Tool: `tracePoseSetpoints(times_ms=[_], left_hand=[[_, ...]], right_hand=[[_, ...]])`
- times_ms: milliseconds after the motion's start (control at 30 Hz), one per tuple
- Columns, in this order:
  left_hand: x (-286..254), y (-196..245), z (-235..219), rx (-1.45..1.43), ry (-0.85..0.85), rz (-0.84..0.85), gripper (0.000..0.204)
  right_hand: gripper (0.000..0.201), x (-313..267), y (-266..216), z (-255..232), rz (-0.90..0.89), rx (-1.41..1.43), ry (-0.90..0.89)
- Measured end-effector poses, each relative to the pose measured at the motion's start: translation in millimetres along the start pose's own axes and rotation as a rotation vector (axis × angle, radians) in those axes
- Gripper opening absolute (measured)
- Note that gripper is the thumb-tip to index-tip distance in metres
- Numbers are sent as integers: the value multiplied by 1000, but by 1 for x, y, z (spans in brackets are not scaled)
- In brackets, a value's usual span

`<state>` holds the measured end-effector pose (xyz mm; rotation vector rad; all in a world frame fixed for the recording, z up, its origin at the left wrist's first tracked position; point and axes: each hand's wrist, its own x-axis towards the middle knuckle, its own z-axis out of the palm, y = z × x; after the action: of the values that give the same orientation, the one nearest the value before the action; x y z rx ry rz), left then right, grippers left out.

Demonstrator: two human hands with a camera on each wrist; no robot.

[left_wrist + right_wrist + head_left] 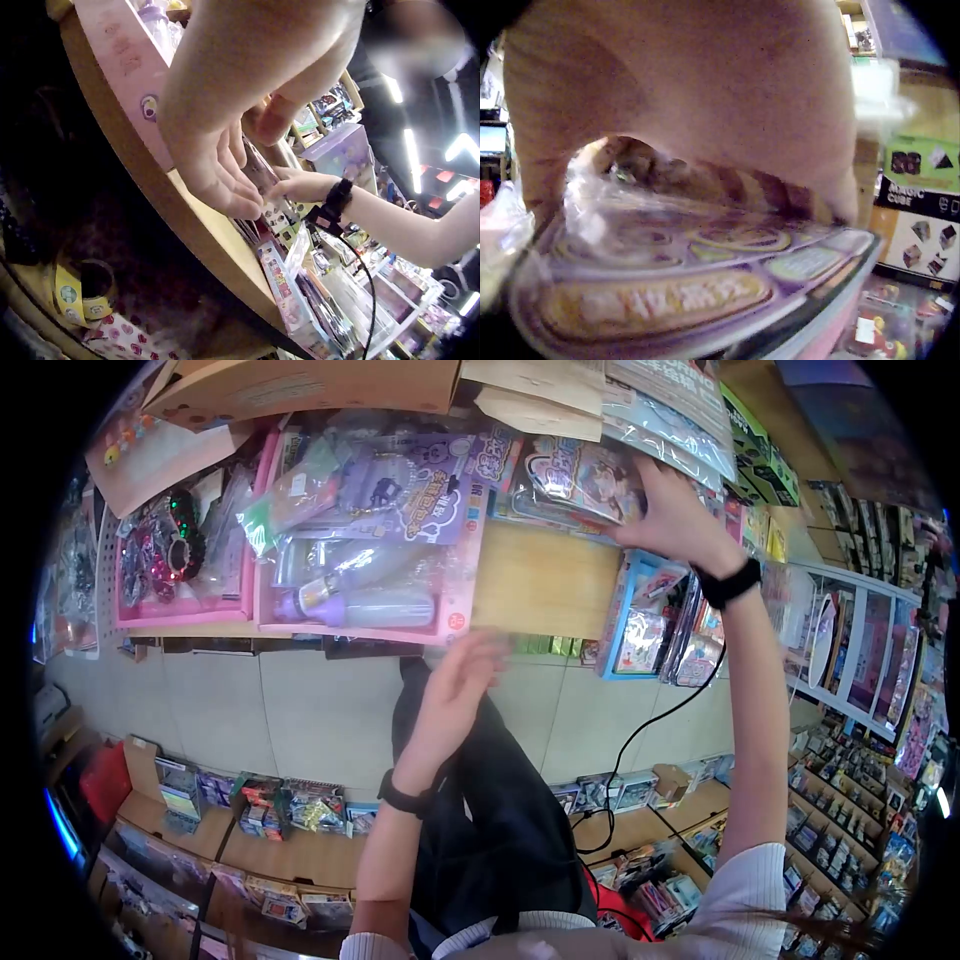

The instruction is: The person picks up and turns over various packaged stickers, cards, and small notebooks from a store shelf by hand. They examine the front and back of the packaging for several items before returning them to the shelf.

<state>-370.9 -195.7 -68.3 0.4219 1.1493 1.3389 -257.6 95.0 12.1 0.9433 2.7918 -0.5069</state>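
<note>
- Nearest to the body, the left hand point(455, 690) hangs in the air with fingers relaxed and a bit spread, holding nothing, just in front of the wooden shelf point(540, 585) edge. The left wrist view shows the same thing, fingers loose point(225, 169) next to the shelf lip.
- Right behind it sits a pink toy box point(365, 520) flat on the shelf. Through its clear front you can see a purple and white bottle-shaped thing plus purple printed cards. What it really is, hard to say.
- To the left, just beside it, there's a second pink box point(185, 550) with something dark and sparkly inside, too glary to make out.
- The right hand point(672, 510) is further up, fingers resting on and curling over the edge of a plastic-wrapped toy pack point(580, 480) with cartoon art, lying on the shelf right of the pink toy box. In the right wrist view the palm covers most of the frame and the pack point(697, 292) is blurry under it, so the exact grip is hard to tell.
- Just below that hand, a blue box point(640, 625) stands on edge with packs in it.
- Far back, cardboard boxes point(300, 385) are cut off by the top edge.
</note>
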Motion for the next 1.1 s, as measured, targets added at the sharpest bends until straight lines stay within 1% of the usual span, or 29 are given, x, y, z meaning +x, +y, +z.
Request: tracePoseSetpoints(times_ms=[33, 67, 133, 167, 200, 267, 333, 367, 400, 433, 467, 533, 567, 600, 667, 700, 733, 767, 800, 833, 867, 900, 933, 1000, 1067, 1100], left_hand=[[-1, 5, 1, -5, -51, -11, 34], [-1, 8, 3, -4, -56, -14, 34], [0, 14, 13, -20, -161, 32, 40], [1, 20, 21, -47, -180, 27, 48], [1, 18, 28, -49, -198, 29, 48], [-2, 14, 41, -147, -130, 149, 48], [-4, 24, 47, -104, -128, 122, 45], [-5, 25, 48, -251, -18, -15, 43], [-6, 25, 49, -394, 97, -152, 40], [-6, 25, 47, -374, 182, -153, 42], [-6, 26, 44, -365, 181, -162, 42], [-4, 29, 39, -254, 213, -59, 39], [-3, 22, 36, -243, 230, -63, 39], [0, 23, 36, -221, 204, -71, 38], [2, 27, 46, -209, 161, -86, 36], [4, 26, 54, -208, 152, -91, 36], [5, 24, 63, -153, 134, -7, 40], [5, 21, 72, -99, 116, 78, 44], [6, 20, 82, -99, 110, 76, 44], [5, 17, 93, -60, 149, 91, 48], [3, 13, 104, -21, 184, 101, 52], [3, 8, 108, -83, 143, 49, 58], [2, 2, 113, -71, 134, 63, 55], [1, -10, 126, 3, 141, 74, 54], [0, -18, 141, -13, 150, 65, 54], [-1, -21, 148, -34, 161, 59, 54]], right_hand=[[86, -12, -14, -3, 29, -70, 60], [90, -27, -31, -8, 87, -66, 43], [93, -56, -59, -9, 30, 0, 145], [93, -69, -73, -4, 37, 16, 175], [94, -82, -86, 1, 41, 31, 204], [97, -101, -117, 8, 52, 77, 199], [99, -118, -135, 25, 63, 255, 126], [99, -123, -139, 30, 73, 260, 131], [98, -128, -142, 34, 75, 323, 144], [98, -131, -141, 38, 75, 387, 155], [98, -135, -136, 43, 84, 396, 157], [96, -145, -126, 48, 174, 669, 168], [78, -149, -125, 50, 238, 753, 210], [78, -154, -120, 54, 257, 759, 218], [56, -168, -107, 64, 489, 1470, 151], [42, -172, -102, 65, 509, 1449, 263], [39, -176, -98, 72, 543, 1545, 414], [36, -178, -94, 76, 552, 1536, 507], [33, -180, -88, 78, 558, 1523, 600], [33, -186, -81, 77, 569, 1520, 609], [31, -194, -74, 75, 560, 1451, 554], [29, -199, -65, 74, 548, 1382, 503], [30, -202, -45, 78, 485, 1095, 619], [37, -210, -2, 73, 485, 496, 804], [53, -207, 29, 72, 571, 111, 844], [53, -206, 38, 73, 569, 120, 847]])
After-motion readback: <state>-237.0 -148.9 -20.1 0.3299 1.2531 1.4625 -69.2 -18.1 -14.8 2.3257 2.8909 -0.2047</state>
